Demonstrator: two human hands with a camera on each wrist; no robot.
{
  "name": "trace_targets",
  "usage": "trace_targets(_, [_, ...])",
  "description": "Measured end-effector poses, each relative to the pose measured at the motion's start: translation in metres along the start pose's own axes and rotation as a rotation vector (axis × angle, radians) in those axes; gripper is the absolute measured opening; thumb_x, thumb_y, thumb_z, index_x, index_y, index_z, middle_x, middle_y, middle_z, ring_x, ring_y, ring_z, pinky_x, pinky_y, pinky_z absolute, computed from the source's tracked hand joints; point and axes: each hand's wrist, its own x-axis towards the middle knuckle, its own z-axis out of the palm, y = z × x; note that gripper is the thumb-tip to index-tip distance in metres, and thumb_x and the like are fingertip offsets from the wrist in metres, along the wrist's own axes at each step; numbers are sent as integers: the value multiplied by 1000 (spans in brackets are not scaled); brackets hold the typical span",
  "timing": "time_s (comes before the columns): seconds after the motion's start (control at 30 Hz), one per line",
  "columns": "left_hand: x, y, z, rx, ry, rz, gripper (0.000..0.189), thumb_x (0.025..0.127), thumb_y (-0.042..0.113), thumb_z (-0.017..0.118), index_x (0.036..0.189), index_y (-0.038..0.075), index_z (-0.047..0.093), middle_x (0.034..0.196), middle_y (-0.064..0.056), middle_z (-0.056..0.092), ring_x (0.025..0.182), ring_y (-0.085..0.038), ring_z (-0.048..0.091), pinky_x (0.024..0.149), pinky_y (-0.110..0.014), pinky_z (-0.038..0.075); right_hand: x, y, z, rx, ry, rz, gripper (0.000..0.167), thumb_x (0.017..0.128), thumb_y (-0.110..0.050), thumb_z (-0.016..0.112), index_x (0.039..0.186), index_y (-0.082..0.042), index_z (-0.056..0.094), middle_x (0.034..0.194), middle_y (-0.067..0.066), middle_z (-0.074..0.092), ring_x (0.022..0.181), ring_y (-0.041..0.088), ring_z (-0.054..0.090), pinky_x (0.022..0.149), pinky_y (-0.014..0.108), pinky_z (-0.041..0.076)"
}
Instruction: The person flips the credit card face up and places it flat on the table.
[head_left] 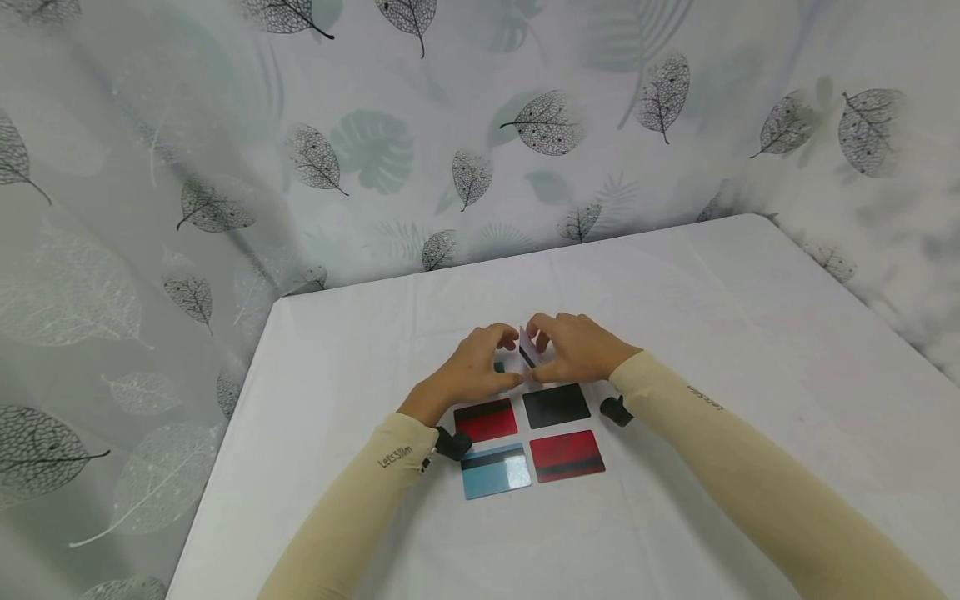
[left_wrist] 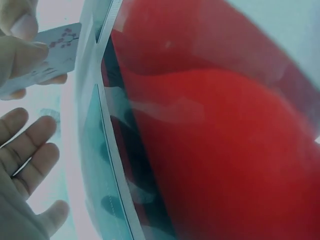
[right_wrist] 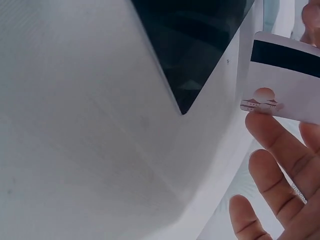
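Note:
My right hand [head_left: 585, 346] pinches a whitish plastic card [head_left: 526, 348], held upright on its edge over the table. One face has a black magnetic stripe and a small building print, seen in the right wrist view; pinkish blossoms decorate the other face [left_wrist: 67, 42] in the left wrist view. Just left of it, my left hand [head_left: 468, 367] holds nothing, its fingers [left_wrist: 37, 132] spread apart. A teal card [left_wrist: 107, 175] lies beneath that hand, mostly covered in the head view. Closer to me are a red striped card [head_left: 487, 425] and a black card [head_left: 557, 407].
A second red striped card [head_left: 567, 457] and a glossy light-blue striped card [head_left: 497, 472] form the nearest row. White cloth covers the table [head_left: 360, 358]. Leaf-patterned curtains [head_left: 465, 108] hang behind and at the sides.

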Motion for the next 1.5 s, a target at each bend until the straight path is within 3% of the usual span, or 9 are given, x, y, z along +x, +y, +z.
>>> trace_targets(0.33, [0,1,2,50,-17,-4,66,90,41,79,142,11,52,135,-6,62,122,-23,53,106,-45,49,1,-6,1,58,0,17,58,85,-43,81,130,-14,59,110,4,73,103,25,66,92,45,55])
trace_targets(0.67, [2,-1,5,36,-21,57,66,91,37,79,144,10,50,141,-7,61,131,-25,53,115,-49,41,1,-9,-1,157,-5,16,53,85,-35,82,128,-14,58,110,1,76,110,24,68,99,50,53])
trace_targets(0.9, [3,0,6,-12,-24,84,64,92,32,78,144,9,50,140,-6,62,132,-25,53,114,-47,43,0,-6,-1,187,-2,12,52,85,-33,81,127,-14,57,111,-2,75,109,22,68,97,49,54])
trace_targets(1.17, [4,0,6,37,-5,74,58,93,32,76,141,9,52,133,-7,64,122,-24,56,108,-45,48,-2,-4,-5,136,20,22,52,83,-35,81,125,-16,56,112,5,69,104,27,65,91,46,56])
trace_targets(1.5, [7,0,10,111,4,51,58,91,34,77,140,12,55,128,-6,66,114,-21,58,102,-43,49,-6,2,-8,103,45,24,58,81,-31,83,129,-14,55,113,5,63,97,22,59,85,42,53])
